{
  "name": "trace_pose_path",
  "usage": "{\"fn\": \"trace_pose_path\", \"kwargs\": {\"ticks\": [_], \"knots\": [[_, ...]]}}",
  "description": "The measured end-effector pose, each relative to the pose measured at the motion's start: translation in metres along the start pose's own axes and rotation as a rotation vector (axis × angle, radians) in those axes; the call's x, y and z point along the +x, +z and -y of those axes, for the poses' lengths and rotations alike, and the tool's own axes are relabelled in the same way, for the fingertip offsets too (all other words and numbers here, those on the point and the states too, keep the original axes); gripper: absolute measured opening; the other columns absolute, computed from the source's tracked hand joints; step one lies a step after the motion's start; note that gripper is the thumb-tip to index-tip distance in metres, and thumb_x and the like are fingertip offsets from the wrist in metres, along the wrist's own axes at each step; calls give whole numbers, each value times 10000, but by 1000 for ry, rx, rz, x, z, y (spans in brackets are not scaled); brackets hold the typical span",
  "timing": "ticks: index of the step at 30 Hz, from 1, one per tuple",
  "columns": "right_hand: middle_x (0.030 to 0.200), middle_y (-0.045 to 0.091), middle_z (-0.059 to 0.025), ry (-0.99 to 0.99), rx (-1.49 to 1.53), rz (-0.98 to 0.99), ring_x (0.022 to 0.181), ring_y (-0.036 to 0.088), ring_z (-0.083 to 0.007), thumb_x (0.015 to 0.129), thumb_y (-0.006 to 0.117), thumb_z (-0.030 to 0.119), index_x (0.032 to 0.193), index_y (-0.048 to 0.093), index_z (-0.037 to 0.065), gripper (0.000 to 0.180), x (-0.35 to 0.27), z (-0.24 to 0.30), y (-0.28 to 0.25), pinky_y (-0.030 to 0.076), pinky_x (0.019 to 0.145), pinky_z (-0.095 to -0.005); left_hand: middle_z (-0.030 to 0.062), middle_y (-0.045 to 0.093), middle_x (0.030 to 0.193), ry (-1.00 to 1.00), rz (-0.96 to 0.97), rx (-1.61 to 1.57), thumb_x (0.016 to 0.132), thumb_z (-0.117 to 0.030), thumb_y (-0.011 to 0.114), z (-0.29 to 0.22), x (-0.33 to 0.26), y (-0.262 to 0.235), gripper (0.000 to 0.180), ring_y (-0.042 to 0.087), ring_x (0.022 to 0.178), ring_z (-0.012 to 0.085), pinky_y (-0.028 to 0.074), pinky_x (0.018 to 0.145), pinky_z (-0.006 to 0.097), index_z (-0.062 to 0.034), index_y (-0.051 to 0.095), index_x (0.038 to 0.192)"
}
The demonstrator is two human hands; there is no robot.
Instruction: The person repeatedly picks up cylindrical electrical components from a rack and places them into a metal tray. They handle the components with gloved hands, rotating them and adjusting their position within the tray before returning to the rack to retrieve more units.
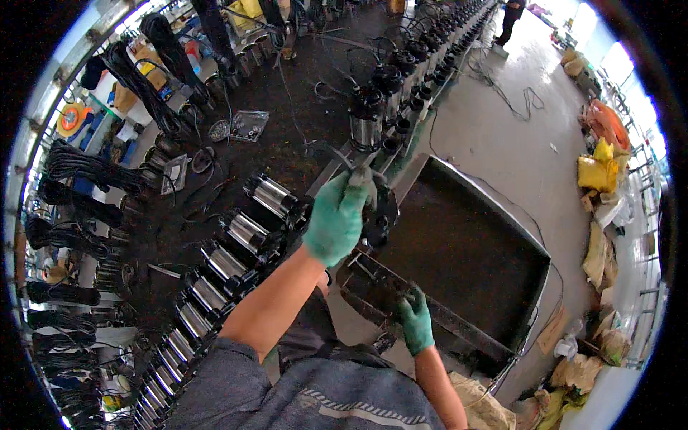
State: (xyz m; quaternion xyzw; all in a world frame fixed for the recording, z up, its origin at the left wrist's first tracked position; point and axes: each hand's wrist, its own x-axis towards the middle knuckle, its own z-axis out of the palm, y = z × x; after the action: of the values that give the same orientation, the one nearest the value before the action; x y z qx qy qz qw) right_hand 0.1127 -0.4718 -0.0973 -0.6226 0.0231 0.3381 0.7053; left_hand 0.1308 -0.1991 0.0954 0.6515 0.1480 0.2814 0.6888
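In a green glove, my left hand (337,218) is raised at the centre, its greyish fingers closed beside a black pump part (383,215). What it grips is hidden by the fingers; a thin cable shows just above them. My right hand (416,322), also gloved in green, is lower and to the right, at the near side of a dark metal tray (494,197). Its fingers are bent around something dark that I cannot make out. A small T-shaped metal tool (365,268) lies between the hands on the tray's near ledge.
Several silver and black pump bodies (226,263) line the bench edge on the left. More upright pumps (365,127) run away in rows ahead. Coiled black cables (86,163) lie at the far left. Sacks (599,168) line the right wall; a person (510,21) stands far off.
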Motion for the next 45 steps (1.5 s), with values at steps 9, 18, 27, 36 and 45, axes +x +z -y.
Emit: {"fn": "trace_pose_path", "kwargs": {"ticks": [9,18,27,36,45], "knots": [[1159,658,-96,-113,-335,-61,894,637,-156,901,443,-30,1446,488,69,556,-75,22,-90,573,696,-306,33,451,749,-270,-61,-161,1075,-443,466,53,-121,32,459,480,709,185,464,896,370,-124,454,745],[1110,710,-241,27,-831,-216,978,710,-339,894,611,127,1345,590,35,461,-117,52,-147,555,865,-408,218,678,896,-462,121,687,1073,-434,465,216,-202,22,506,626,866,399,484,792,441,24,681,1065],[1124,693,-254,36,-1272,-152,1083,646,-435,917,619,332,1317,598,22,506,-78,70,-133,518,932,-495,226,702,1128,-732,191,830,1042,-463,503,254,-193,14,557,662,1032,343,495,888,430,40,656,1225],[1149,691,-233,-13,-411,-263,1055,667,-401,941,698,317,1376,543,61,527,-130,33,-186,536,901,-438,180,681,1154,-338,247,696,965,-399,674,217,-220,36,486,639,1087,349,489,966,417,7,613,1226],[981,720,-205,274,-888,-1130,901,685,-425,913,671,335,1300,555,113,460,-194,-63,-347,536,788,-508,185,624,1191,-353,312,716,749,-316,913,212,-226,62,782,599,1103,296,473,1010,388,43,488,1299]]}}
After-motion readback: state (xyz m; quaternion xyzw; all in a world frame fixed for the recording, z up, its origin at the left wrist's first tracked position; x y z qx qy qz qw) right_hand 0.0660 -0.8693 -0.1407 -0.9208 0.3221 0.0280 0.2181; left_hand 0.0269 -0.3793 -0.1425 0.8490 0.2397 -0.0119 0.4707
